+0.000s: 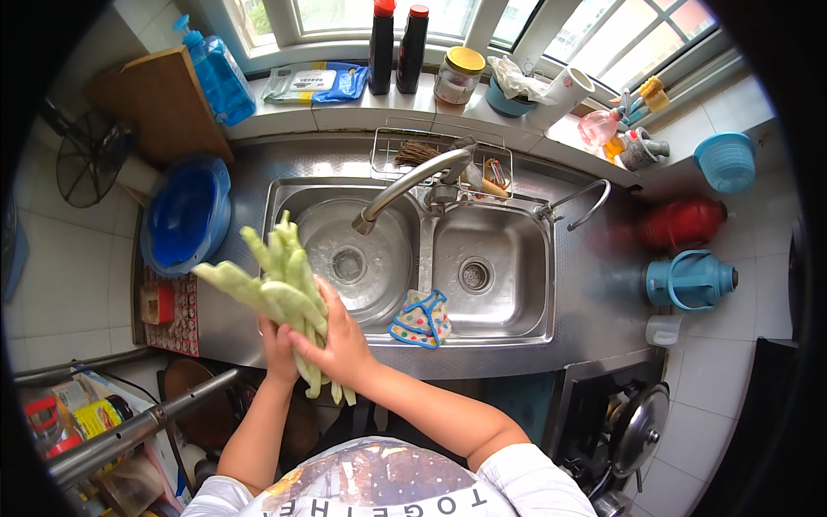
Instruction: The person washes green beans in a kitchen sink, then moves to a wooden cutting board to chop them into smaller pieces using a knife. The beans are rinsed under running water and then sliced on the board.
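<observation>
A bunch of long, pale green bean pods is gripped between both my hands, above the front left edge of the sink. My left hand wraps the bunch from the left, its fingers partly hidden behind the pods. From the right, my right hand presses around the same bunch, thumb across the front. The pods' tips fan out up and left, while their other ends hang below my hands. Beyond them lies the left basin of a steel double sink, with a round clear-looking bowl or water in it, which I cannot tell.
A curved faucet reaches over the left basin. A dotted cloth drapes the front rim beside the right basin. Blue plastic basins stand at left, thermos flasks at right. Bottles line the windowsill. A metal rail runs lower left.
</observation>
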Motion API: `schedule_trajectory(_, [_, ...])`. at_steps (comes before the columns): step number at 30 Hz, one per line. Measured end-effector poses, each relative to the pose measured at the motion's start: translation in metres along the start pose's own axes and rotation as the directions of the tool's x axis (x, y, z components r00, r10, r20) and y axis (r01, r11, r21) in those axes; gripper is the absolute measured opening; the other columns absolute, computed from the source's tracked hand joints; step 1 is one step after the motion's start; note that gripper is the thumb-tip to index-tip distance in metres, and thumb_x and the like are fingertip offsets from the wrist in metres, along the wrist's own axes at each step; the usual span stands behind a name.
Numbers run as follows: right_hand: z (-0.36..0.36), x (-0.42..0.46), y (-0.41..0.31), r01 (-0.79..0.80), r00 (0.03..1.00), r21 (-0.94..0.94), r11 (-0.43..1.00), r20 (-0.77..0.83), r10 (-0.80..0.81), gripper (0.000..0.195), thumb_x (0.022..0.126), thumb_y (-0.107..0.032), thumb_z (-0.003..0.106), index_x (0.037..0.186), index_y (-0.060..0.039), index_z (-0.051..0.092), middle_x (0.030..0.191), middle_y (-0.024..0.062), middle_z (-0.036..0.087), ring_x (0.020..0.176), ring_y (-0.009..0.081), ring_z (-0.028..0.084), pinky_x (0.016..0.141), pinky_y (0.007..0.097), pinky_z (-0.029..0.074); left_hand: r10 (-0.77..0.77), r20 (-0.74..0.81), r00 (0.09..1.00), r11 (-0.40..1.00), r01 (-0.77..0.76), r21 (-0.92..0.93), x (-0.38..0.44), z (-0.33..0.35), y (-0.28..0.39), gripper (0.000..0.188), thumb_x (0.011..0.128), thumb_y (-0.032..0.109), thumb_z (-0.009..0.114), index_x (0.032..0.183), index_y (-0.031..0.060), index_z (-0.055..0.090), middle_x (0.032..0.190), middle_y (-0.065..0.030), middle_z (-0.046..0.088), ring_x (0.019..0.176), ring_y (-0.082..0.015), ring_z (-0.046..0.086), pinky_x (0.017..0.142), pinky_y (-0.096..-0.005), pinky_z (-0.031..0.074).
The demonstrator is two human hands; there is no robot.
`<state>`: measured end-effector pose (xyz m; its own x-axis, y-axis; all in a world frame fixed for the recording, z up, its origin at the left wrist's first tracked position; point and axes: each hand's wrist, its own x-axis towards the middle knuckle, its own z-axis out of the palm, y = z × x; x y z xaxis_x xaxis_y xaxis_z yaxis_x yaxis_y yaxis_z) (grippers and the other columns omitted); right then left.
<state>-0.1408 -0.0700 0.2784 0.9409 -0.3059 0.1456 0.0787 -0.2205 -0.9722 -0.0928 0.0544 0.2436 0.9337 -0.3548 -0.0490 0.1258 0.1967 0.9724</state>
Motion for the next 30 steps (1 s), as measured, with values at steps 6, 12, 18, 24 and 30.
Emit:
schedule_trajectory(6, [0.039, -0.036, 0.133, -0.649, 0.734, 0.431, 0.627, 0.138, 0.665, 0.043, 0.083, -0.026, 0.058, 0.111, 0.0045, 0.045, 0.098, 0.0158, 0.059, 0.091, 0.0193, 0.058, 0.078, 0.0319, 0.047, -0.618, -0.129, 0.775, 0.773, 0.63, 0.078, -0.008, -0.019, -0.09, 0.046, 0.087, 0.029, 0.057, 0.118, 0.0002, 0.04, 0.108, -0.0124, 0.054, 0.093, -0.0182, 0.054, 0.079, -0.0308, 0.045])
schedule_trajectory(12, [0.021, -0.024, 0.015, -0.345, 0.939, 0.163, 0.925, 0.039, 0.343, 0.067, 0.082, -0.036, 0.06, 0.128, 0.0027, 0.03, 0.115, 0.0235, 0.052, 0.107, 0.0322, 0.054, 0.09, 0.0366, 0.041, -0.278, -0.112, 0.954, 0.96, 0.273, -0.062, -0.029, -0.003, -0.005, 0.057, 0.086, 0.035, 0.057, 0.126, 0.0026, 0.034, 0.11, -0.0102, 0.05, 0.097, -0.018, 0.052, 0.084, -0.0307, 0.043])
schedule_trajectory(18, [0.035, -0.02, 0.018, -0.437, 0.9, 0.25, 0.864, 0.105, 0.424, 0.063, 0.081, -0.033, 0.061, 0.126, 0.0029, 0.036, 0.114, 0.0215, 0.053, 0.107, 0.0271, 0.053, 0.091, 0.0345, 0.04, -0.28, -0.032, 0.96, 0.958, 0.276, -0.081, -0.019, -0.033, -0.034, 0.052, 0.087, 0.037, 0.055, 0.122, 0.0032, 0.037, 0.112, -0.0097, 0.05, 0.1, -0.019, 0.05, 0.086, -0.0329, 0.041])
schedule_trajectory(24, [0.022, -0.054, 0.009, -0.415, 0.907, 0.179, 0.892, 0.005, 0.421, 0.063, 0.083, -0.031, 0.06, 0.127, 0.0036, 0.031, 0.12, 0.0199, 0.049, 0.111, 0.0254, 0.049, 0.094, 0.0342, 0.038, -0.348, 0.037, 0.937, 0.906, 0.346, -0.245, -0.054, -0.006, -0.022, 0.052, 0.088, 0.033, 0.055, 0.124, 0.0034, 0.033, 0.115, -0.0112, 0.047, 0.104, -0.0197, 0.049, 0.088, -0.0335, 0.041])
schedule_trajectory(30, [-0.032, -0.098, -0.047, -0.233, 0.948, 0.001, 0.973, -0.223, 0.227, 0.076, 0.083, -0.039, 0.059, 0.134, 0.0022, 0.021, 0.125, 0.0246, 0.045, 0.117, 0.0325, 0.046, 0.097, 0.0368, 0.036, -0.175, 0.27, 0.947, 0.96, 0.225, -0.166, -0.075, 0.047, 0.02, 0.061, 0.086, 0.033, 0.057, 0.13, 0.0038, 0.027, 0.12, -0.0114, 0.043, 0.108, -0.0203, 0.045, 0.092, -0.0338, 0.038])
